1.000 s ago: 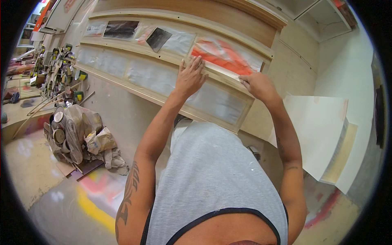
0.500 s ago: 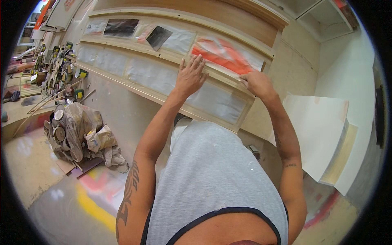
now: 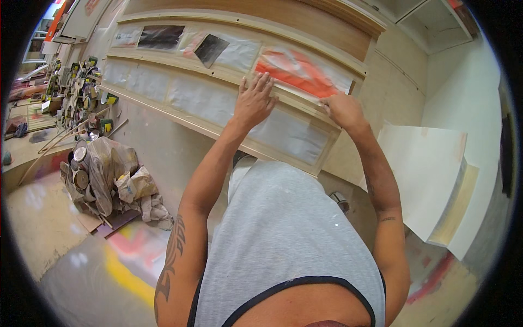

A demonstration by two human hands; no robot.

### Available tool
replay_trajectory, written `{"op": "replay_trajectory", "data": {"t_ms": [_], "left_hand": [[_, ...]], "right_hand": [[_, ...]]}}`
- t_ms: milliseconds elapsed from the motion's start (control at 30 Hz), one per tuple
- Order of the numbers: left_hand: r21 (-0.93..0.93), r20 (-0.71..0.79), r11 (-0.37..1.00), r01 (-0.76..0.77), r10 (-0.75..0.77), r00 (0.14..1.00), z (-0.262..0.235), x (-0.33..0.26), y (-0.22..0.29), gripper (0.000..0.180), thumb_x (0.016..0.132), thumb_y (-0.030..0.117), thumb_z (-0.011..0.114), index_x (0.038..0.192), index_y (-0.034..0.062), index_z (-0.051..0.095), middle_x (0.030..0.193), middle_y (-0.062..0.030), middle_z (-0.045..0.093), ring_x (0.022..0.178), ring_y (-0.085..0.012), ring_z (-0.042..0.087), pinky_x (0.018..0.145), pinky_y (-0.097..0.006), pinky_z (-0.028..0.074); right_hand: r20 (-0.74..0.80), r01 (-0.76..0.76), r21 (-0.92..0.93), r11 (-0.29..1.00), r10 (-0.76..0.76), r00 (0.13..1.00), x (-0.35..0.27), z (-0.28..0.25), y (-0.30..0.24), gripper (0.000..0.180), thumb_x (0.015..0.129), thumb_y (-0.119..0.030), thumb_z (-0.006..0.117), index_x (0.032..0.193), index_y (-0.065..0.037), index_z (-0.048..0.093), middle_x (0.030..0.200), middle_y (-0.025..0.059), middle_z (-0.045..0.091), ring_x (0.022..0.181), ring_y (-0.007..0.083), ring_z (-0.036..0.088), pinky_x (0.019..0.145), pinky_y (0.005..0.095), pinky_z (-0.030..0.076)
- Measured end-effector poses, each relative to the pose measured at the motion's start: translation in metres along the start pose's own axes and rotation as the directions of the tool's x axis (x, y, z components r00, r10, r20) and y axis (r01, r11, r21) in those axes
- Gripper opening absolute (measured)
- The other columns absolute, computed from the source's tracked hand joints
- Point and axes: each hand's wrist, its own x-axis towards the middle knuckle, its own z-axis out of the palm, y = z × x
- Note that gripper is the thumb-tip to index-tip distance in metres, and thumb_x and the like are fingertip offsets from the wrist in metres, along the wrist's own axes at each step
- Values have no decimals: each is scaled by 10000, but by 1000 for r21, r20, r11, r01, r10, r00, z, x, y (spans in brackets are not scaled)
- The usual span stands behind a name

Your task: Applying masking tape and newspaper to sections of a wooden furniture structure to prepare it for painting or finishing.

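Probably light, soft, tearable: orange-white sheet (image 3: pixel 298 72) at right end of wooden frame (image 3: pixel 190 67); best held by edges. Left hand (image 3: pixel 254 102) splayed; right hand (image 3: pixel 344 112) curled at sheet's near edge, grip unclear.

Left hand (image 3: pixel 255 101) covers part of the wooden frame's (image 3: pixel 180 64) middle rail. Right hand (image 3: pixel 344 111), near the frame's right end: curled fingers hide the pinch; contents undetermined. Orange-and-white sheet (image 3: pixel 299 73) slightly blurred. Brown panel (image 3: pixel 305 27) cut by top edge. Shoe (image 3: pixel 340 200) partly hidden by shirt (image 3: pixel 289 234). Far-left clutter (image 3: pixel 81 90) too small to identify.
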Motion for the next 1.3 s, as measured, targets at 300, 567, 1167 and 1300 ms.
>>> {"op": "replay_trajectory", "data": {"t_ms": [300,567,1167,1300], "left_hand": [[21,6,1000,3,-3,1000,2,-1,6,626,1016,447,527,1545,124,438,1636,-129,376,1527,-296,328,1231,-603,183],[47,37,997,57,-58,998,14,4,49,728,991,582,538,1552,124,460,1662,-216,294,1530,-495,228,1211,-684,151],[-55,-51,997,57,-59,997,7,-5,12,442,1022,488,546,1420,309,618,1587,-85,433,1475,-265,404,1182,-725,168],[-54,-69,990,132,-136,988,-12,-4,-13,372,1030,440,538,1332,286,692,1394,-97,589,1340,-265,537,1188,-698,201]], "right_hand": [[-17,-10,-26,1000,9,1000,8,7,2,206,919,-202,617,988,-151,805,959,161,760,914,358,744,785,495,591],[10,-8,-95,995,9,1000,15,16,7,200,896,-213,644,931,-103,807,895,189,752,874,372,744,775,497,588],[65,26,-41,999,-24,998,10,-1,3,255,904,-281,670,1118,-234,800,977,124,757,903,351,725,778,477,582],[37,-2,-9,1000,2,999,10,4,5,250,901,-282,673,1110,-233,803,976,129,756,897,352,725,780,474,583]]}}
